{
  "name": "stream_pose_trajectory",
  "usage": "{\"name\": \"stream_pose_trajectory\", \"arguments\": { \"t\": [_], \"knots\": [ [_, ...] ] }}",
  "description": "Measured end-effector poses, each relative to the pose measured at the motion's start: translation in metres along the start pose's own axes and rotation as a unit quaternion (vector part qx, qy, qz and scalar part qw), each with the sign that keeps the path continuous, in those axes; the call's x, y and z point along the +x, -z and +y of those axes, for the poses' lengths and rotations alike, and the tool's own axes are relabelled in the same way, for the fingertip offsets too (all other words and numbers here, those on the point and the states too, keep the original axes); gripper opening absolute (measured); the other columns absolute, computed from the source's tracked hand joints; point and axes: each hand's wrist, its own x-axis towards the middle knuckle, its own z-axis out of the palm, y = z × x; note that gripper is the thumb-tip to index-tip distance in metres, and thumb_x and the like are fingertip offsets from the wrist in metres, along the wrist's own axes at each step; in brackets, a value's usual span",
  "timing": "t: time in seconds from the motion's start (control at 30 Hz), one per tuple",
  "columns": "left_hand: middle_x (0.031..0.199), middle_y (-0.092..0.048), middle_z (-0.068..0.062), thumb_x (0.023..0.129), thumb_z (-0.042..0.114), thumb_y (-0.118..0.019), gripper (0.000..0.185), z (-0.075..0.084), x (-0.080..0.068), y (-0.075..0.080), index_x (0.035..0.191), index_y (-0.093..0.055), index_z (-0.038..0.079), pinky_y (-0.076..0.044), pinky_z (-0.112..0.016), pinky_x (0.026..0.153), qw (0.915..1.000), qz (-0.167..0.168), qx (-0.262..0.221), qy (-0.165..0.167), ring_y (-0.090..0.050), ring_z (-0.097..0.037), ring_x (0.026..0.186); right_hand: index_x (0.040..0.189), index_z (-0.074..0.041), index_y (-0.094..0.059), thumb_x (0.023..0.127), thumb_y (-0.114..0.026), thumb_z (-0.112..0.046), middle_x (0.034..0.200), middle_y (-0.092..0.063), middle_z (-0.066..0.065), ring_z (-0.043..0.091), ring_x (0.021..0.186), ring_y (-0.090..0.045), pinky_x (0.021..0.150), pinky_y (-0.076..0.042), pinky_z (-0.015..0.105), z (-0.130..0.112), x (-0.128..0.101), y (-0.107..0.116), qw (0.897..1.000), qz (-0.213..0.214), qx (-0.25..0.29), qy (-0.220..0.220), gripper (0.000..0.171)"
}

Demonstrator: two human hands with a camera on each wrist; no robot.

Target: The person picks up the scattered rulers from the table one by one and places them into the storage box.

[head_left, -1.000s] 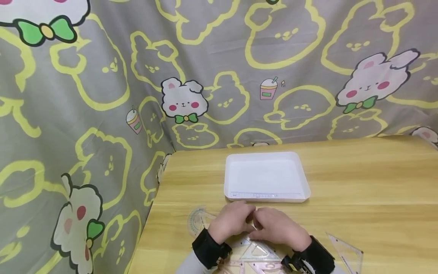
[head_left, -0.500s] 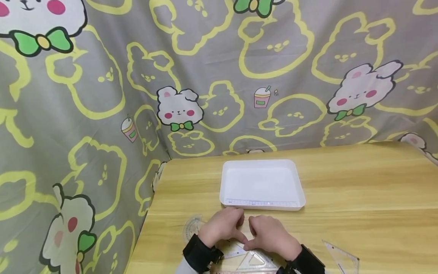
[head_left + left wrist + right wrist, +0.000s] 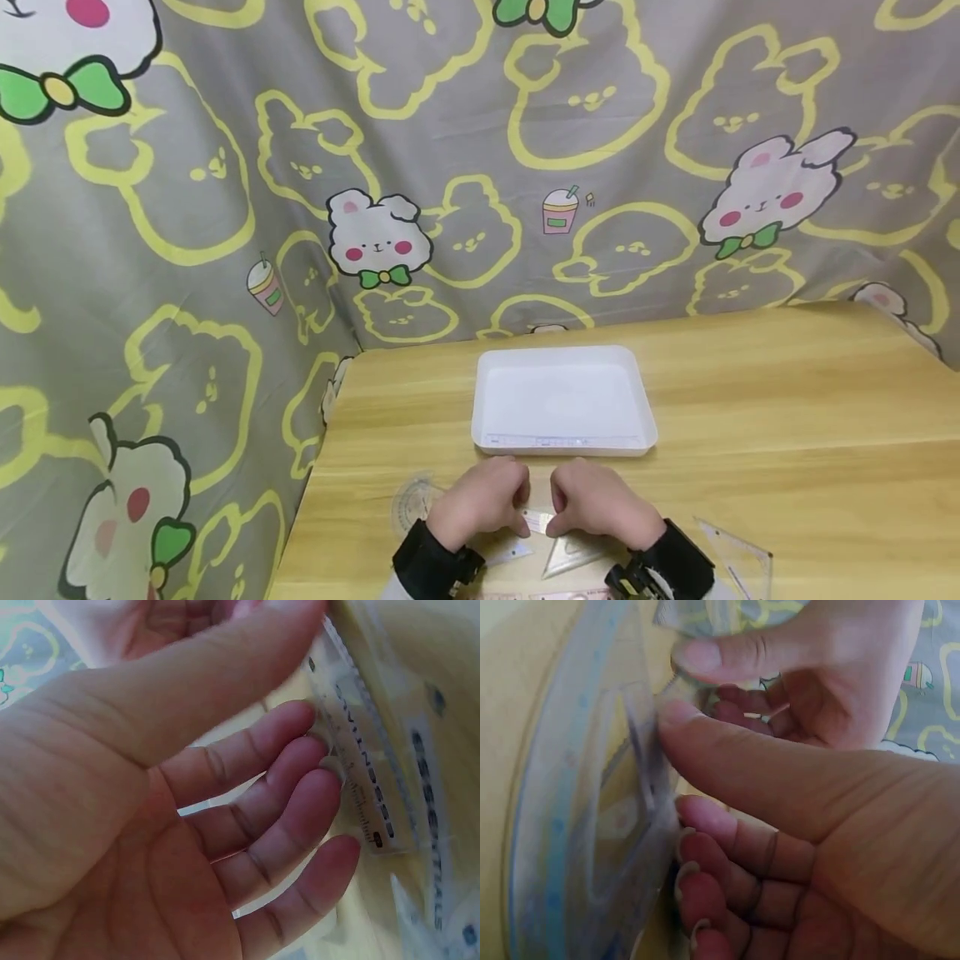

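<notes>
- A clear ruler (image 3: 537,522) is pinched between the left hand (image 3: 480,502) and the right hand (image 3: 597,503), near the table's (image 3: 787,417) front edge, at 6 o'clock from the white tray (image 3: 562,400).
- In the left wrist view the ruler (image 3: 358,761) is touched by the left fingertips (image 3: 319,750), thumb above.
- A clear set square (image 3: 573,554) lies under the right hand; its lower part is cut off.
- A protractor (image 3: 411,502) at 9 o'clock and another set square (image 3: 738,546) at 3 o'clock are faint.
</notes>
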Motion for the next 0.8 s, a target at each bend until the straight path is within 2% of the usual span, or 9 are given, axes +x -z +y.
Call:
{"name": "stream_pose_trajectory", "arguments": {
  "t": [0.1,0.23,0.43,0.5,0.67,0.8],
  "knots": [
    [0.072,-0.054,0.011,0.072,0.021,-0.097,0.033,0.003,0.003,0.002,0.078,-0.066,0.018,-0.042,-0.02,0.064,0.9999,-0.008,-0.002,-0.012,-0.049,-0.006,0.067,0.063,-0.023,-0.058,0.066,-0.095,-0.027,0.063,-0.052,-0.013,0.006,0.06,-0.046,0.058,-0.04,0.027,0.002,0.0,0.005,1.0,-0.004,-0.01,0.002,0.038],
    [0.069,-0.055,0.013,0.074,0.022,-0.096,0.03,0.002,0.003,0.001,0.075,-0.066,0.02,-0.042,-0.019,0.064,0.9993,-0.015,-0.002,-0.034,-0.049,-0.004,0.065,0.063,-0.022,-0.057,0.065,-0.094,-0.022,0.061,-0.05,-0.013,0.006,0.057,-0.044,0.056,-0.039,0.025,-0.002,-0.002,0.006,1.0,-0.012,-0.017,0.014,0.037],
    [0.065,-0.053,0.012,0.075,0.022,-0.095,0.033,-0.011,-0.015,0.002,0.069,-0.062,0.02,-0.041,-0.021,0.062,0.9996,-0.027,0.001,0.003,-0.048,-0.006,0.061,0.066,-0.022,-0.056,0.064,-0.088,-0.016,0.066,-0.046,-0.014,0.005,0.06,-0.04,0.057,-0.036,0.023,-0.024,0.009,-0.004,0.992,0.013,-0.083,0.092,0.033],
    [0.064,-0.053,0.012,0.077,0.021,-0.093,0.032,-0.012,-0.017,0.002,0.069,-0.062,0.02,-0.041,-0.021,0.062,0.9995,-0.03,-0.008,0.004,-0.048,-0.006,0.061,0.066,-0.021,-0.055,0.063,-0.085,-0.013,0.068,-0.045,-0.013,0.006,0.061,-0.039,0.057,-0.036,0.022,-0.028,0.009,-0.005,0.991,0.012,-0.092,0.096,0.032],
    [0.072,-0.055,0.013,0.077,0.023,-0.093,0.028,0.0,-0.009,-0.001,0.079,-0.065,0.018,-0.042,-0.019,0.067,0.9995,-0.004,-0.02,-0.026,-0.049,-0.004,0.067,0.063,-0.021,-0.053,0.058,-0.081,-0.007,0.065,-0.044,-0.012,0.007,0.059,-0.039,0.056,-0.036,0.023,-0.023,0.0,0.0,0.994,0.016,-0.084,0.068,0.032],
    [0.07,-0.052,0.012,0.071,0.015,-0.091,0.029,0.013,-0.005,-0.003,0.076,-0.063,0.016,-0.04,-0.02,0.061,0.9987,0.034,0.013,-0.035,-0.046,-0.006,0.064,0.062,-0.02,-0.05,0.056,-0.076,-0.004,0.06,-0.042,-0.013,0.005,0.056,-0.037,0.052,-0.034,0.023,-0.017,-0.005,0.003,0.994,0.031,-0.068,0.08,0.031]
  ]
}}
